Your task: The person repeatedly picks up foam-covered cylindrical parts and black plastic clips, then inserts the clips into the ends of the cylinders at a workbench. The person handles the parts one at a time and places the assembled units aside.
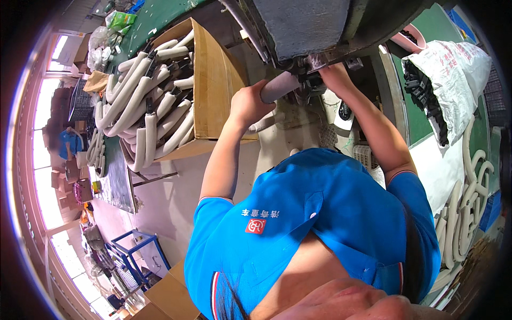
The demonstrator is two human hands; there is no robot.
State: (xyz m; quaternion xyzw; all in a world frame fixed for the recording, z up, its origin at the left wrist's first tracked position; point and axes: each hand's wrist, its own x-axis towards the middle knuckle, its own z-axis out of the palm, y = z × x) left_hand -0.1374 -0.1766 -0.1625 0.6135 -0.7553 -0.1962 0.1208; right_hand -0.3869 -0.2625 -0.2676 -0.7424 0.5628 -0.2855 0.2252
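My left hand (250,106) is wrapped round a grey foam-covered tube (280,87). The tube's far end meets the dark metal fixture (306,80) of a machine (301,26). My right hand (334,76) reaches up to the other side of that fixture, right under the machine's grey body. Its fingertips are hidden among the metal parts, so I cannot make out what they touch. Beside my left hand stands an open cardboard box (218,80), heaped with bent foam-covered tubes (141,98) that have dark ends.
On the right, a white sack (453,74) spills black plastic parts (424,96) on a green table (434,24). A pink bin (413,38) stands behind it. More pale tubes (466,208) lie at the lower right. A blue metal frame (136,253) stands at the lower left.
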